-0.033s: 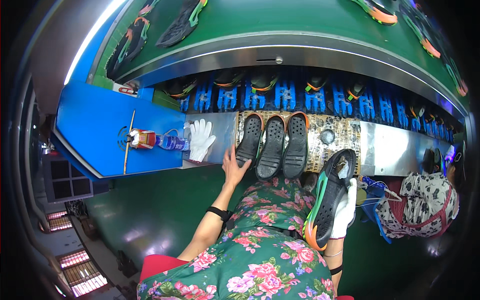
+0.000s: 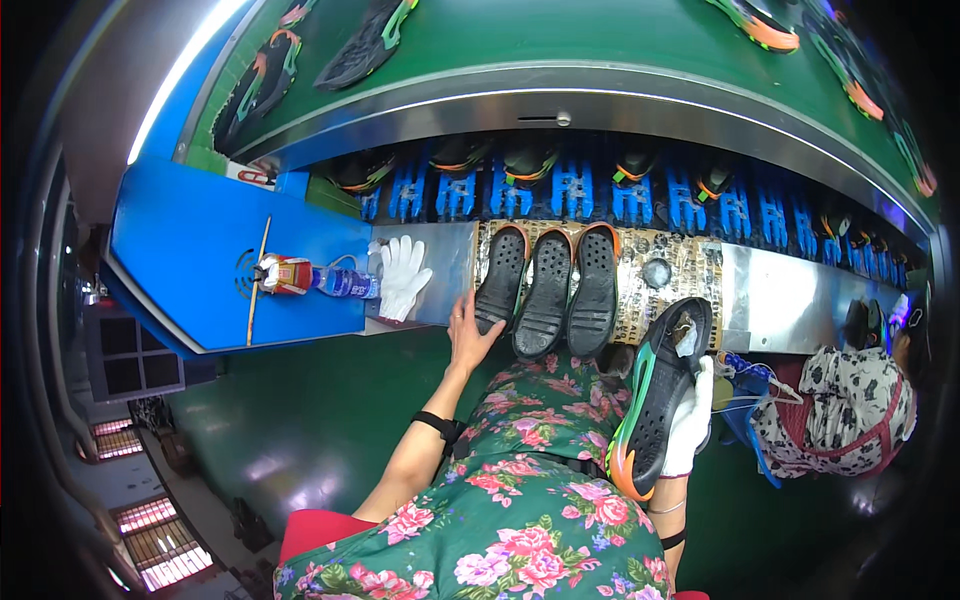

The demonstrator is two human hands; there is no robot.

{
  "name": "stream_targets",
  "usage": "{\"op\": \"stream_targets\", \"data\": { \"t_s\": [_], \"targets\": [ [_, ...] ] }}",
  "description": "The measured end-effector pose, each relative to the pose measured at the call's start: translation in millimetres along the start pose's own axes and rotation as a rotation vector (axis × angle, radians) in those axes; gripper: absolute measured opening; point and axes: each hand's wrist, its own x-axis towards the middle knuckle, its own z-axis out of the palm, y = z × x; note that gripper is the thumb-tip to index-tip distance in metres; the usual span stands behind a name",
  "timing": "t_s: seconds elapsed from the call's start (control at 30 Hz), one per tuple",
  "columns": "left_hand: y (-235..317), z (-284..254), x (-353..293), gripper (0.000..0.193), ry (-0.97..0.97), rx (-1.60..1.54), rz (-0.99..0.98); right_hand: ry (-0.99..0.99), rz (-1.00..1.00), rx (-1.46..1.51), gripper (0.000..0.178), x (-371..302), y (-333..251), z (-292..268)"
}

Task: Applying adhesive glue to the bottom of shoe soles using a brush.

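Three black shoe soles lie side by side on the bench in front of me, with holes toward the far end and ridges at the near end. My left hand (image 2: 472, 330), bare, spans the near end of the leftmost sole (image 2: 502, 272), fingers along its left edge and thumb over its right corner. The middle sole (image 2: 545, 290) and the right sole (image 2: 594, 285) lie untouched. In a white glove, my right hand (image 2: 688, 425) holds another shoe sole (image 2: 655, 420), tilted, with a green-to-orange side wall. A whitish scrap (image 2: 686, 338) sits inside its far end.
Behind the bench (image 2: 690, 280) runs a row of blue clamps (image 2: 573, 190), some carrying soles. A metal-edged green belt (image 2: 560, 45) bears more soles. At left, a white glove (image 2: 402, 275), a bottle (image 2: 345, 283) and a stick (image 2: 259, 285) lie. Another person (image 2: 840, 400) is at right.
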Motion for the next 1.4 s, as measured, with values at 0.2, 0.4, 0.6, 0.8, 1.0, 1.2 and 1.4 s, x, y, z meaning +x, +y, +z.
{"op": "stream_targets", "data": {
  "t_s": [0.2, 0.4, 0.6, 0.8, 1.0, 1.2, 1.4],
  "targets": [
    [14, -1, 0, 0.125, -0.089, 0.042, 0.067, 0.004, 0.020, -0.053, 0.047, 1, 10, 6],
    [11, -9, 4, 0.117, -0.107, -0.066, -0.029, -0.060, 0.050, -0.080, 0.047, -7, 11, 23],
    [-22, -18, 4, 0.058, -0.241, -1.230, -0.551, -0.046, 0.014, -0.120, 0.046, -1, 16, 16],
    [27, -97, -23, 0.050, -0.004, -1.443, -0.236, 0.013, -0.040, -0.078, 0.051, -1, 10, 18],
    [144, -230, 36, 0.053, -0.203, -1.860, 0.234, -0.045, -0.003, 0.005, 0.045, -7, 7, 23],
    [267, -286, 155, 0.067, 0.035, -1.474, 0.357, -0.040, -0.095, -0.071, 0.048, 6, 17, -4],
    [286, -233, 216, 0.132, 0.500, -0.499, 0.498, -0.016, -0.088, 0.001, 0.044, -6, 8, 16]
  ]
}}
